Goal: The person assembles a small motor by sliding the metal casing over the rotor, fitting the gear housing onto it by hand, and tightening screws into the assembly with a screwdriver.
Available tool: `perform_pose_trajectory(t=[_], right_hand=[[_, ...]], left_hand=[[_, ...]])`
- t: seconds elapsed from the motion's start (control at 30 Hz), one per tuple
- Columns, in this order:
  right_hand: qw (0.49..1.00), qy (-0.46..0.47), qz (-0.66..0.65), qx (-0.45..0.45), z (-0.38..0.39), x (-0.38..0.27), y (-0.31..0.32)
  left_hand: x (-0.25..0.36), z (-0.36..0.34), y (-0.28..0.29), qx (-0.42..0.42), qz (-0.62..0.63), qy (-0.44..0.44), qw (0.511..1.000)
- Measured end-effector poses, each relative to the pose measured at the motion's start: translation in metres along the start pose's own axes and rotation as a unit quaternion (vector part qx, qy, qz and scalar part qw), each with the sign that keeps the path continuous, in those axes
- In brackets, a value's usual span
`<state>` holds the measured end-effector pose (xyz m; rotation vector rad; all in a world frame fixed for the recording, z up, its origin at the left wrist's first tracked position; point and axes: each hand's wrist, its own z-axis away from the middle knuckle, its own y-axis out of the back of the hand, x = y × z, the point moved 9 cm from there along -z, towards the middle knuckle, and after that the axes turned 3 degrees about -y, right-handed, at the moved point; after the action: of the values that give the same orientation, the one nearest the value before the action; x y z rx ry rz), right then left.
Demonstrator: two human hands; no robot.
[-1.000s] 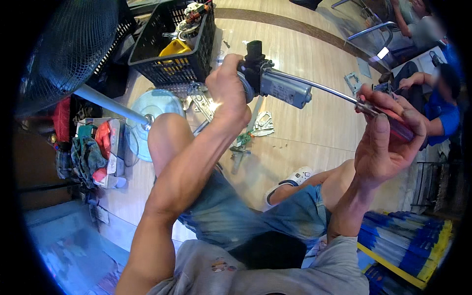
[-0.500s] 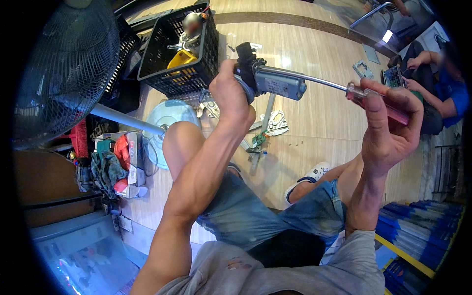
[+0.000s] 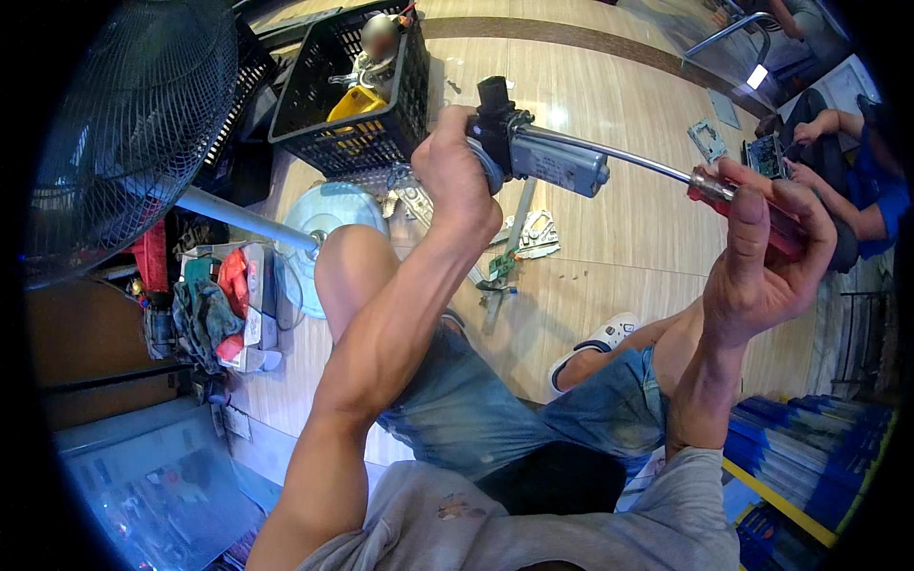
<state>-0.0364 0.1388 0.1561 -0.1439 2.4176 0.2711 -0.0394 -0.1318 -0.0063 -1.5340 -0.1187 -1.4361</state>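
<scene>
My left hand [image 3: 455, 176] is closed around the near end of a small electric motor [image 3: 562, 164] with a grey metal body and a black end housing. In my right hand [image 3: 776, 252] is a screwdriver [image 3: 628, 159], gripped by its clear reddish handle between thumb and fingers. Its long steel shaft runs left along the top of the motor body, and the tip meets the black housing near my left fingers. Whether the tip sits in a screw is too small to tell.
A black crate [image 3: 352, 95] with metal and yellow parts stands ahead left, beside a standing fan [image 3: 133, 124] on a round pale-blue base [image 3: 333, 214]. Metal parts [image 3: 533, 235] lie on the floor. At right, another person [image 3: 857, 181] handles a circuit board. Blue-and-yellow stacked things [image 3: 809, 447] are near right.
Both hands, with the motor and the screwdriver, have shifted a little to the right in the picture. The grips look the same, and the screwdriver tip remains at the black housing.
</scene>
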Motion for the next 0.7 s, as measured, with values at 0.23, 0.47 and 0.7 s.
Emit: perform_pose_trajectory(t=[0.23,0.47,0.7], right_hand=[[0.985,0.024,-0.172,0.025,-0.008,-0.006,-0.009],[0.995,-0.01,0.093,-0.039,0.003,0.009,0.001],[0.99,0.004,-0.142,-0.015,-0.004,-0.005,-0.016]], left_hand=[[0.006,-0.003,0.002,-0.003,0.007,-0.014,1.0],[0.016,0.005,-0.003,-0.005,0.02,-0.015,1.0],[0.018,-0.001,0.003,0.001,0.025,-0.038,0.999]])
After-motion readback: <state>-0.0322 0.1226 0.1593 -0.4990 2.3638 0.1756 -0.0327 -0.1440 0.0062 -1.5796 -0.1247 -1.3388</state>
